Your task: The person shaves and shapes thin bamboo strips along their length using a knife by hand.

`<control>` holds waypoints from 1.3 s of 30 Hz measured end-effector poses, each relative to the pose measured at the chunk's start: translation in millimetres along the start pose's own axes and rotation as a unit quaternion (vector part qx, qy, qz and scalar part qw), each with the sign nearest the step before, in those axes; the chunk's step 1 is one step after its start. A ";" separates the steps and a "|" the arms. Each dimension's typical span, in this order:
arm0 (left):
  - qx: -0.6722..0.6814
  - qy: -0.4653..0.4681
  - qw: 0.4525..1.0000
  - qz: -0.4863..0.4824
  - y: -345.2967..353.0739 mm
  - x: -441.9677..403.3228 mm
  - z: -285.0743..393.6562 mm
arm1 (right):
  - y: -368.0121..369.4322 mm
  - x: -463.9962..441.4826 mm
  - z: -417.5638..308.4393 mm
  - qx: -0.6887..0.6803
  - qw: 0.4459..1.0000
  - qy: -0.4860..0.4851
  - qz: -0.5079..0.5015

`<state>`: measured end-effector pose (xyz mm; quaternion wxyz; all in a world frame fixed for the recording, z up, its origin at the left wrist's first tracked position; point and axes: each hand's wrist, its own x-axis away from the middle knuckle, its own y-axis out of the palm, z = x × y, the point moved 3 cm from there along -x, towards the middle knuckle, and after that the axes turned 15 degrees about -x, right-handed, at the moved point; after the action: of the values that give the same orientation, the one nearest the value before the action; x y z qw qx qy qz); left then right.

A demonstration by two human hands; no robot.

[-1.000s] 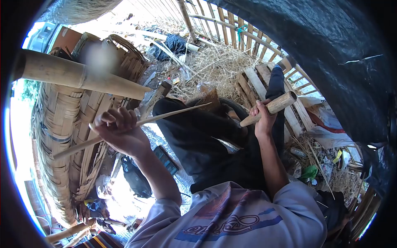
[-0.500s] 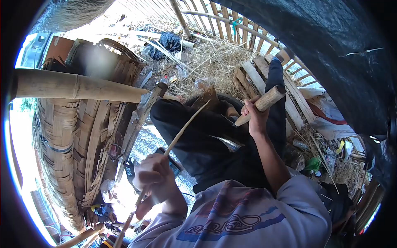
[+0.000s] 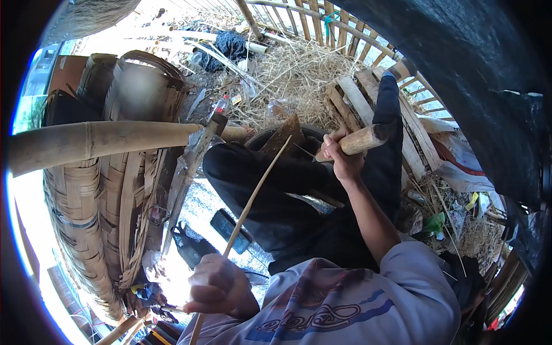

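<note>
My left hand (image 3: 215, 287), at the lower left, is closed around a long thin bamboo strip (image 3: 250, 201). The strip slants up and away from the fist, its tip ending near an upright worn wooden piece (image 3: 283, 135). Its near end sticks out below the hand. My right hand (image 3: 345, 161) grips a knife (image 3: 362, 140) by its thick wooden handle, over my dark-trousered legs. A thin blade points left from the handle, toward the strip's tip but apart from it.
A thick bamboo pole (image 3: 103, 141) juts in from the left above rolled woven bamboo (image 3: 80, 224). A phone (image 3: 230, 230) lies beside my left leg. Straw (image 3: 305, 75), wooden slats (image 3: 356, 100) and a bamboo fence (image 3: 339, 29) are ahead. Dark plastic sheeting (image 3: 460, 75) hangs at the right.
My left hand is lower and closer to my body, with more of the strip showing beyond the fist. My right hand and the knife have shifted slightly left and up.
</note>
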<state>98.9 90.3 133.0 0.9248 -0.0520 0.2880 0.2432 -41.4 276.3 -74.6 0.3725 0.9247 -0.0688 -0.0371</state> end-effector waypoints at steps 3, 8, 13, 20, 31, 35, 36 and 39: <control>0.008 -0.013 1.000 -0.018 0.3 -6.5 -0.4 | -4.6 -17.2 19.6 0.011 1.000 0.010 -0.005; -0.046 -0.018 0.999 -0.007 3.6 -20.5 -2.6 | 4.8 -44.4 36.2 0.071 0.996 -0.008 -0.052; 0.002 0.014 0.999 0.052 17.0 -39.8 -9.9 | -18.1 -38.3 116.9 -0.104 0.992 0.073 -0.011; -0.019 0.020 0.999 0.025 26.9 -55.4 -25.0 | -4.7 -67.1 85.2 -0.087 0.992 0.035 -0.084; -0.037 0.006 0.999 0.029 23.1 -54.8 -22.7 | 10.1 -51.4 80.0 -0.001 0.991 0.090 -0.096; -0.026 0.012 0.999 0.028 24.0 -53.6 -22.8 | -4.8 -55.2 97.1 0.025 0.988 0.036 -0.147; -0.024 0.009 0.999 0.024 23.4 -53.4 -19.2 | -1.5 -51.5 88.3 0.037 0.990 0.055 -0.127; -0.035 0.005 0.998 0.046 21.3 -50.7 -17.2 | 10.4 -56.4 66.4 -0.062 0.990 0.007 -0.128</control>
<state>43.7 83.6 148.0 0.9090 -0.0720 0.2860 0.2946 -106.1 232.2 -114.2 0.4217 0.9013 0.0550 -0.0825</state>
